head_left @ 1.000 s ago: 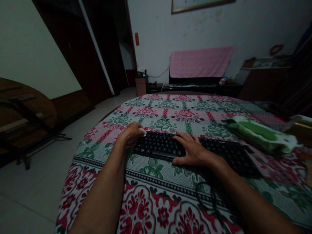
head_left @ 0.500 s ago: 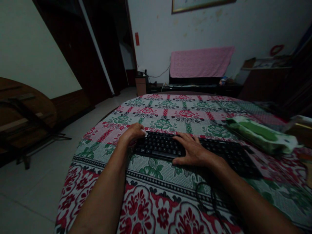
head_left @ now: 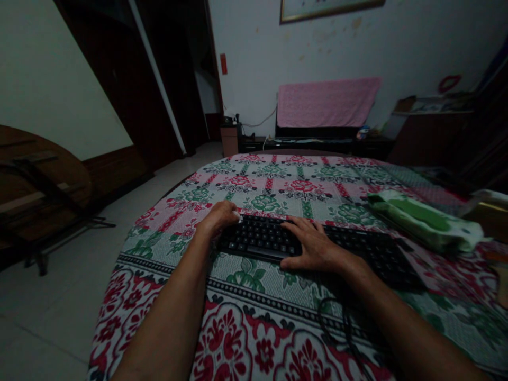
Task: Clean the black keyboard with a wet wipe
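Note:
A black keyboard (head_left: 262, 236) lies on the flowered tablecloth (head_left: 246, 275). At the keyboard's left end, my left hand (head_left: 220, 216) is closed, pinching a small white wad (head_left: 238, 216) that looks like tissue or cloth; it touches the upper left keys. My right hand (head_left: 311, 243) lies spread across the middle of the keyboard, thumb at the near edge and fingers reaching to the far edge. Beneath the right forearm, a black cable (head_left: 345, 317) loops over the cloth. Part of the keyboard is hidden under the right hand.
A green and white soft pack (head_left: 424, 217) lies right of the keyboard, beside a box (head_left: 490, 211) at the table's right side. Behind the table, a pink cloth (head_left: 329, 103) drapes over a dark flat object on a low cabinet. A folded round table (head_left: 43, 190) leans at left.
My left hand has shifted slightly to the right along the keyboard's top edge with the white wad. My right hand stays in place.

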A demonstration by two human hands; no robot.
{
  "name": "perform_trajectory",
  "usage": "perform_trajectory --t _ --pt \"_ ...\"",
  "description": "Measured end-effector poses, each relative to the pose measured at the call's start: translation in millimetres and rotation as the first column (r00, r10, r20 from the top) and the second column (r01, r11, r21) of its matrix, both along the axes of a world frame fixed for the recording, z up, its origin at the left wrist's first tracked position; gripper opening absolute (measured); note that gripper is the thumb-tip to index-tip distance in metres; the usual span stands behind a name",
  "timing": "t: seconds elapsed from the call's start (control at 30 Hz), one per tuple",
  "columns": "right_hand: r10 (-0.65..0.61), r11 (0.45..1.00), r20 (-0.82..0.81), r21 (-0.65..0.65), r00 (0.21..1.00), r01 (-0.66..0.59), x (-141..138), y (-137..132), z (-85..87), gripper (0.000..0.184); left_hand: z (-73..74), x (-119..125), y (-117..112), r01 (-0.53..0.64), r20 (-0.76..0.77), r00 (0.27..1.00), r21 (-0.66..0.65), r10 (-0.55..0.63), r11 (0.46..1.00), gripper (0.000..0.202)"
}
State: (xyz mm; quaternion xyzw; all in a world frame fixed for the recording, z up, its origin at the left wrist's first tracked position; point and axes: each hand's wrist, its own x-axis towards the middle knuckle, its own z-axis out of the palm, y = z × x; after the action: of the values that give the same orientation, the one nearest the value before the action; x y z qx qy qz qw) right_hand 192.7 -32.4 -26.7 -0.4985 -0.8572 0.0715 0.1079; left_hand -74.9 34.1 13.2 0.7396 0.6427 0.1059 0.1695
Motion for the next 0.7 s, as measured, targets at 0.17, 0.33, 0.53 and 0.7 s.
perform_trajectory --t 0.17,0.33,0.53,0.7 --pt "0.002 1.000 -0.005 0.007 1.000 -0.002 0.2 -0.3 -0.2 0.094 1.7 2.5 0.6 -0.004 0.001 1.000 0.007 0.004 1.000 0.022" --pt "0.001 1.000 -0.012 0.007 1.000 -0.001 -0.6 -1.4 1.6 0.094 -0.6 6.1 2.2 0.027 0.002 1.000 -0.049 -0.027 0.998 0.023" --pt "0.005 1.000 -0.001 0.017 1.000 -0.005 0.0 -0.7 0.6 0.094 -5.5 7.1 6.0 -0.007 -0.021 1.000 0.036 0.008 0.999 0.021" --pt "0.013 1.000 -0.012 0.028 1.000 -0.012 0.5 0.2 -0.5 0.096 -1.8 5.5 1.0 0.084 0.043 0.996 -0.053 -0.082 0.995 0.023"
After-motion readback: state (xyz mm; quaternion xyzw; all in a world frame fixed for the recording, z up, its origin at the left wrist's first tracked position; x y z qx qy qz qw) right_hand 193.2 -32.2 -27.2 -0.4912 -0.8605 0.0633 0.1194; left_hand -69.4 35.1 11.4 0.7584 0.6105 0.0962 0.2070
